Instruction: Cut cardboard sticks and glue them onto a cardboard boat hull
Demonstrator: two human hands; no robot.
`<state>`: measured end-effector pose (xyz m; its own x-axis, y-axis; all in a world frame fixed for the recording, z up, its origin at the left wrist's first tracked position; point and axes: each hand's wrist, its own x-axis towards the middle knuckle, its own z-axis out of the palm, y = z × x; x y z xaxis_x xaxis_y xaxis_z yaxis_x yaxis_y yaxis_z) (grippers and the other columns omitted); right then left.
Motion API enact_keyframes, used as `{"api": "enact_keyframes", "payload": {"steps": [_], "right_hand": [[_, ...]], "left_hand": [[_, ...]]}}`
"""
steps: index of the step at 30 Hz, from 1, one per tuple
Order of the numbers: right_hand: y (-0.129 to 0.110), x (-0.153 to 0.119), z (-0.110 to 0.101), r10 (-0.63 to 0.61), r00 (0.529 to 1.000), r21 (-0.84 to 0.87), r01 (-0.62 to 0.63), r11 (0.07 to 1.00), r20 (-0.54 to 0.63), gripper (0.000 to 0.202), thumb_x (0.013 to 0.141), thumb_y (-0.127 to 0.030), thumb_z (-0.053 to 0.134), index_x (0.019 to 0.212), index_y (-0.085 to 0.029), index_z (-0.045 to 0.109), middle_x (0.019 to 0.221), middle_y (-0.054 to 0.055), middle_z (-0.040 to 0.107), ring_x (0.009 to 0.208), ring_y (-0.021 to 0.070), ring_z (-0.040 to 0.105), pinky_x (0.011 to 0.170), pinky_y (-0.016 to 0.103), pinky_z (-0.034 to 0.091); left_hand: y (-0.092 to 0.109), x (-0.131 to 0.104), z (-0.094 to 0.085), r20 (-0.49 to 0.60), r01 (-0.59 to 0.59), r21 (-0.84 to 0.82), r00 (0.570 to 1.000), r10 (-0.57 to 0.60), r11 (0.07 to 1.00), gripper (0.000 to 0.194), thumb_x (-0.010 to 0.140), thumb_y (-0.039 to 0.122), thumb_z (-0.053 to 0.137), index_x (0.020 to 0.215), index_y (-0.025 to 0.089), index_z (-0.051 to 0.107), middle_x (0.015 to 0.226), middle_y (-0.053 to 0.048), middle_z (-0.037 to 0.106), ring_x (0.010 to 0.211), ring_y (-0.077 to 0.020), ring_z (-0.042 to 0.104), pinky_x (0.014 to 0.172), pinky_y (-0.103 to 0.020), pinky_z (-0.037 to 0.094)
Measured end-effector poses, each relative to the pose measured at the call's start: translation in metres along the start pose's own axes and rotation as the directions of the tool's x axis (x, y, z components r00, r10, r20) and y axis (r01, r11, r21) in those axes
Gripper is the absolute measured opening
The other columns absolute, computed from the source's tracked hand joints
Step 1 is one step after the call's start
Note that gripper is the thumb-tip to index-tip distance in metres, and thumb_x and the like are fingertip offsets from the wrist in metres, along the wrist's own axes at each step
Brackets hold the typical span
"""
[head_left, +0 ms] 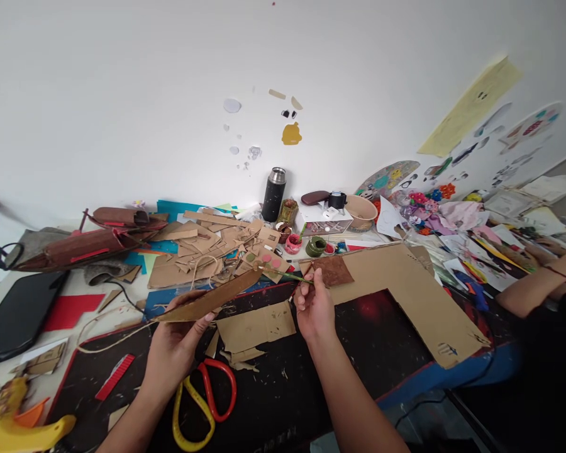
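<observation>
My left hand is closed round a long, pointed strip of brown cardboard, raised above the dark mat. In my right hand I pinch a thin paintbrush with a greenish handle. Its tip points left, at the strip's far end; whether it touches there I cannot tell. A flat cardboard piece lies below, between my hands. Beyond the brush stand a pink paint jar and a green paint jar. Scissors with red and yellow handles rest near my left forearm.
Cardboard scraps are heaped behind my left hand. A brown model boat and a black tablet lie left, above a yellow glue gun. A flask stands at the wall. Another person's arm reaches in from the right.
</observation>
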<state>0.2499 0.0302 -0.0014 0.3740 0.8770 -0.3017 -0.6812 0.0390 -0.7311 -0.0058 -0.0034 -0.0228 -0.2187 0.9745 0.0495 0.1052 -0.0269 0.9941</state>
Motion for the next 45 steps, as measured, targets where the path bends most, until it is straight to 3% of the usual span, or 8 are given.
{"api": "enact_keyframes", "payload": {"steps": [8,15,20,25,31,38,41,45], "right_hand": [[0.002,0.002,-0.001,-0.003,0.998,-0.012,0.002,1.0,-0.059,0.054,0.076,-0.064,0.092,0.078,-0.02,0.061,0.051,-0.009,0.052,0.039,0.0064,0.044,0.037,0.018,0.024],[0.002,0.0,-0.002,0.024,0.999,-0.009,-0.024,1.0,0.022,0.052,0.078,-0.064,0.091,0.081,-0.02,0.062,0.053,-0.009,0.051,0.039,0.007,0.045,0.037,0.018,0.025],[0.001,0.004,-0.007,0.029,0.999,-0.029,-0.03,0.999,-0.046,0.052,0.081,-0.065,0.089,0.079,-0.021,0.06,0.052,-0.009,0.052,0.039,0.0065,0.043,0.037,0.018,0.026],[0.0,-0.005,-0.006,0.051,0.998,-0.031,-0.049,0.998,0.048,0.053,0.079,-0.064,0.091,0.08,-0.022,0.06,0.053,-0.01,0.051,0.039,0.0067,0.044,0.036,0.018,0.027],[0.018,-0.022,0.009,0.111,0.985,-0.134,-0.094,0.987,0.13,0.062,0.07,-0.075,0.091,0.077,-0.021,0.062,0.049,-0.009,0.051,0.034,0.0076,0.041,0.033,0.019,0.024],[0.009,-0.006,-0.007,0.029,0.999,-0.103,-0.031,0.994,-0.02,0.055,0.077,-0.068,0.09,0.08,-0.021,0.061,0.051,-0.009,0.051,0.037,0.0077,0.045,0.035,0.018,0.024],[0.002,-0.004,-0.016,0.028,0.999,-0.077,-0.029,0.997,-0.017,0.054,0.08,-0.067,0.089,0.08,-0.021,0.061,0.052,-0.009,0.051,0.038,0.0073,0.045,0.036,0.018,0.025],[0.007,-0.01,-0.012,0.089,0.996,-0.079,-0.088,0.993,0.009,0.056,0.073,-0.068,0.093,0.081,-0.021,0.063,0.052,-0.009,0.052,0.038,0.0071,0.044,0.035,0.018,0.026]], "left_hand": [[0.0,-0.001,0.0,0.002,-0.008,0.034,1.0,0.008,0.999,0.063,0.08,0.067,0.082,0.122,0.024,0.064,0.115,-0.011,0.075,0.102,-0.0328,0.075,0.104,-0.05,0.06],[0.0,0.0,0.0,-0.003,-0.01,0.024,1.0,0.01,1.0,0.063,0.079,0.067,0.083,0.12,0.024,0.065,0.117,-0.011,0.074,0.102,-0.0325,0.076,0.107,-0.052,0.059],[0.001,0.0,0.0,-0.021,0.028,0.007,0.999,-0.028,1.0,0.068,0.076,0.07,0.085,0.121,0.023,0.064,0.108,-0.011,0.079,0.102,-0.0359,0.078,0.106,-0.054,0.059],[0.002,0.002,0.004,-0.019,0.049,-0.039,0.999,-0.05,0.998,0.075,0.074,0.071,0.087,0.126,0.022,0.065,0.102,-0.011,0.082,0.106,-0.0393,0.08,0.102,-0.055,0.062],[0.006,0.002,0.004,-0.022,0.018,0.009,1.0,-0.018,1.0,0.07,0.078,0.072,0.083,0.124,0.02,0.069,0.106,-0.012,0.082,0.113,-0.0394,0.078,0.103,-0.054,0.062],[0.003,0.001,0.003,-0.008,0.049,-0.029,0.999,-0.049,0.998,0.066,0.077,0.072,0.084,0.116,0.02,0.073,0.095,-0.011,0.082,0.11,-0.0394,0.078,0.104,-0.055,0.061],[-0.001,0.002,0.004,-0.01,0.039,-0.035,0.999,-0.039,0.999,0.064,0.076,0.072,0.085,0.111,0.019,0.074,0.095,-0.012,0.082,0.112,-0.0391,0.077,0.109,-0.057,0.057],[0.0,0.002,0.005,-0.023,0.044,-0.034,0.999,-0.045,0.998,0.069,0.074,0.071,0.086,0.118,0.02,0.073,0.095,-0.011,0.082,0.111,-0.0395,0.078,0.108,-0.057,0.059]]}}
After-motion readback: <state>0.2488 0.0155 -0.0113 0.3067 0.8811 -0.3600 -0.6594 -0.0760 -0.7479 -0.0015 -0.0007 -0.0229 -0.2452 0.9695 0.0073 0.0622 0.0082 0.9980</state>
